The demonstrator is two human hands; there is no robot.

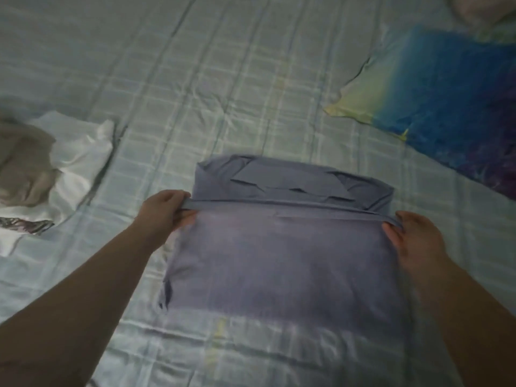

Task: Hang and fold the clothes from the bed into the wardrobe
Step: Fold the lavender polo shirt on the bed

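We see a grey-blue cotton garment (284, 247) lying partly folded in the middle of the pale green checked bedsheet (223, 93). Our left hand (164, 210) pinches the left end of its folded edge between thumb and curled fingers, and our right hand (413, 236) pinches the right end likewise. A crumpled white-and-beige clothes heap (69, 163) lies to the left, a blue-and-yellow pillow (446, 93) to the right.
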